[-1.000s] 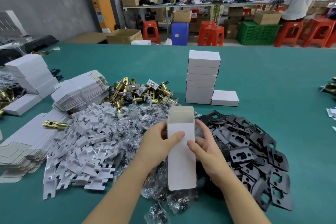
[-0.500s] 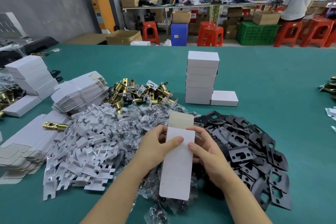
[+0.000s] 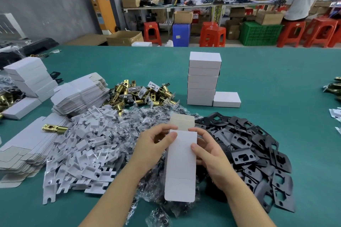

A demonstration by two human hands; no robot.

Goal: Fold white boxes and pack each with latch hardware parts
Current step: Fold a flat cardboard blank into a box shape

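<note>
In the head view, the left hand [image 3: 153, 145] and right hand [image 3: 210, 155] pinch a smooth, oblong white cardboard box [image 3: 180, 164] by its upper edges, fingers curled round it, its beige top flap raised. It hangs above crinkly clear screw bags [image 3: 129, 127] on the green desk [image 3: 276, 86], between white plastic brackets [image 3: 81, 155] and matte black strike plates [image 3: 258, 156].

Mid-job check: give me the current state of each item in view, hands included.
White cardboard box blank: held up in both hands, top flap open, not yet packed.
Left hand: grips the blank's left edge.
Right hand: grips its right edge.
Stack of closed white boxes: upright on the green table.
Single closed white box: lying flat beside the stack.
Flat white box blanks: unfolded, piled.
</note>
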